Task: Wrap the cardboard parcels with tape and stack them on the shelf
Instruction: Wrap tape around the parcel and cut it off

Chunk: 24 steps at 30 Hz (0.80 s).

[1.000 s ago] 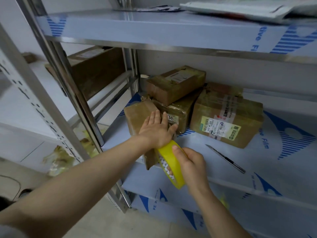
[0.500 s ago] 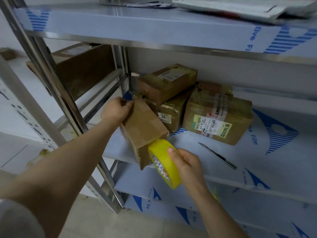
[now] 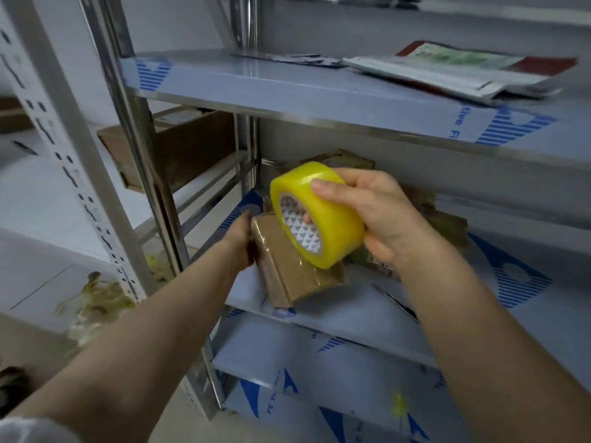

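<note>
Gripping the tape (image 3: 323,228), my right hand (image 3: 380,215) sets thumb on its rim and a fingertip in its core, just over the parcel (image 3: 294,270). My left hand (image 3: 238,239) clasps the parcel's left end; the parcel lies tilted at the shelf's (image 3: 351,314) front edge.

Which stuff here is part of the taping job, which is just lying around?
Job: tape roll in right hand; parcel gripped by left hand; stacked parcels behind; shelf.
Lying about: mailers on upper shelf; large box at left; crumpled scraps below.
</note>
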Each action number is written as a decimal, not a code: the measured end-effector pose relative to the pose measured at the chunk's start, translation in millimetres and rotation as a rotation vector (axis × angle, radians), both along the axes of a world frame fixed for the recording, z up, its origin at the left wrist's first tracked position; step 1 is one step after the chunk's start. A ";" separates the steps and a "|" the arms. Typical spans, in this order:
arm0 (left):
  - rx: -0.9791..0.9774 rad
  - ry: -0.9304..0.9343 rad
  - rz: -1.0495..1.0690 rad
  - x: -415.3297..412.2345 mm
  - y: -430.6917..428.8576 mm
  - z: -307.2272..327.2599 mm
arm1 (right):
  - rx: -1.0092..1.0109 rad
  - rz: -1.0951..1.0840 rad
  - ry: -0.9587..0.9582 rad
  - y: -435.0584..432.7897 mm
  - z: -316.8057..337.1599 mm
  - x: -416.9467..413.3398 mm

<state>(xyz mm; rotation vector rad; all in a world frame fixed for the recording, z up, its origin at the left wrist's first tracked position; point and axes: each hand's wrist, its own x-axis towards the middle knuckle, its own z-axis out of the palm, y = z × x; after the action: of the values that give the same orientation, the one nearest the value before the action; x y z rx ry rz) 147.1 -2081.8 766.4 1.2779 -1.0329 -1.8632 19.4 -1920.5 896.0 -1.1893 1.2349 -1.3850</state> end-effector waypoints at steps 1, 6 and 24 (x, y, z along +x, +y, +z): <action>-0.103 0.021 0.049 -1.5 2.5 5.7 | 0.009 -0.087 -0.002 -14.4 2.9 0.6; -0.423 0.099 -0.012 -0.3 6.3 22.5 | 0.046 -0.293 -0.091 -71.1 3.3 1.5; -0.389 -0.329 0.276 -1.5 -38.7 17.5 | 0.064 -0.270 0.054 -79.4 -9.2 24.5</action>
<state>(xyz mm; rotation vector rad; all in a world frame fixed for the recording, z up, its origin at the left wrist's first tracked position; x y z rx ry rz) 145.7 -2120.6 783.8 1.4267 -1.2425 -1.1998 43.9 -1999.9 886.9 -1.0502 1.5096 -1.5030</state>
